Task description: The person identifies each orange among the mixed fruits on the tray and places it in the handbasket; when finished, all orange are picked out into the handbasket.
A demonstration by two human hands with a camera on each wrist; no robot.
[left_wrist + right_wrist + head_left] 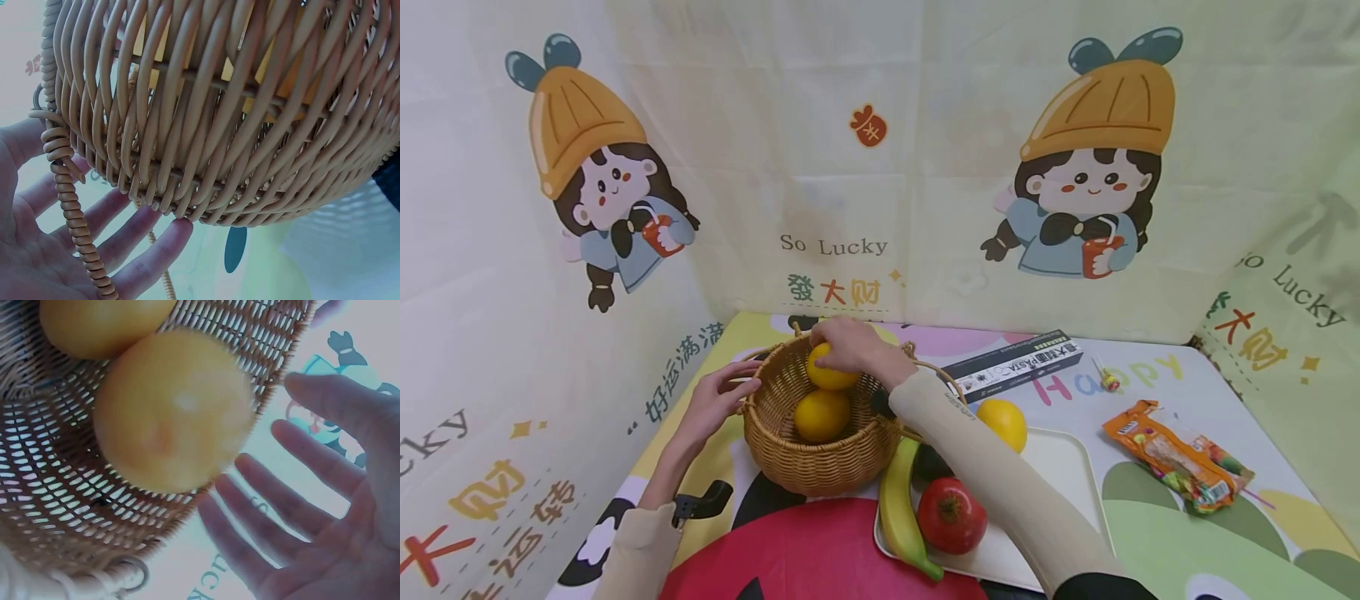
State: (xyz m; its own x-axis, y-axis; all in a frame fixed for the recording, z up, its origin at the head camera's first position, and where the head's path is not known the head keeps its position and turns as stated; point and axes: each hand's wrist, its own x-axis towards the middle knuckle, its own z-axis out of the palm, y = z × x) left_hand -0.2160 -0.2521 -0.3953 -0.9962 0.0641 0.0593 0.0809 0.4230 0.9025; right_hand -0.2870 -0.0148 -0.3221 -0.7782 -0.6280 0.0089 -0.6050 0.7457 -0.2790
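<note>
A round wicker basket (820,468) stands left of centre with two orange fruits inside. One orange (822,416) sits low in it; the upper orange (833,379) leans near the far rim. My right hand (853,348) is over that upper fruit. In the right wrist view its fingers (281,509) are spread and straight beside the fruit (175,412), with no grip on it. My left hand (715,404) is at the basket's left side. The left wrist view shows its fingers (150,259) extended by the weave, the coiled handle (78,228) crossing in front of the palm.
Right of the basket, a white tray (1086,492) bears a banana (895,508), a pomegranate (952,515), another orange (1002,423) and a partly hidden dark item (930,463). Behind lie a pasta box (1015,367) and a lollipop (1108,381); an orange snack bag (1176,458) lies far right.
</note>
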